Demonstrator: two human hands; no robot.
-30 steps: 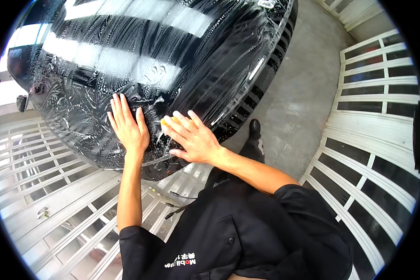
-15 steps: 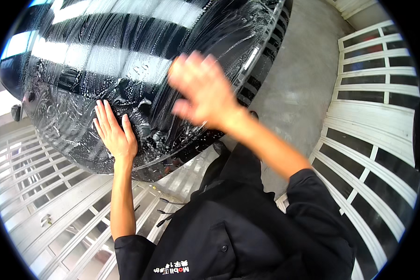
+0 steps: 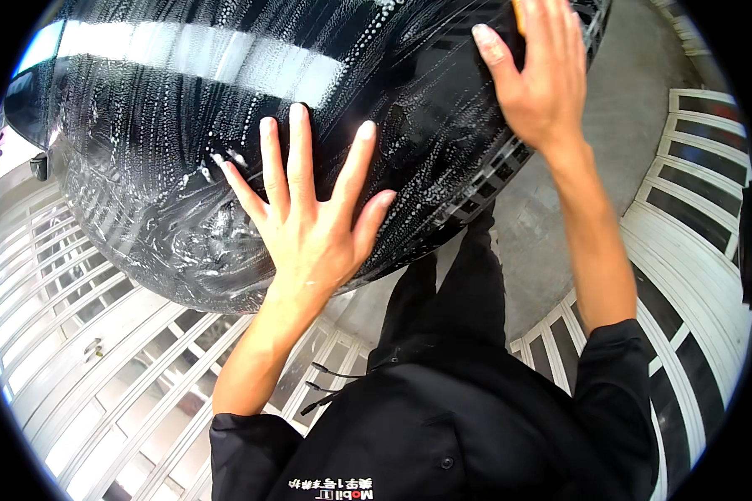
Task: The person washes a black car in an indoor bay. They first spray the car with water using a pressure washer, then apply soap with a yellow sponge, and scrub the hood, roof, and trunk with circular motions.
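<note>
A black car body (image 3: 426, 108) curves across the upper part of the view, coated with soapy water and streaks of white suds. My left hand (image 3: 309, 221) lies on its wet surface with the fingers spread wide, holding nothing. Up at the top right, my right hand (image 3: 547, 79) rests over the car near its edge. An orange pad (image 3: 520, 15) peeks out under the right fingers; most of it is hidden by the hand and the frame's edge, so its exact kind is unclear.
White slatted shutters (image 3: 117, 330) stand at the lower left, and a similar white barred wall (image 3: 693, 238) rises on the right. Grey concrete floor (image 3: 627, 108) runs between the car and that wall. My legs (image 3: 468, 288) stand close to the car's edge.
My right hand has swept up and to the right across the car. My left hand has shifted right and spread its fingers. The view has shifted too.
</note>
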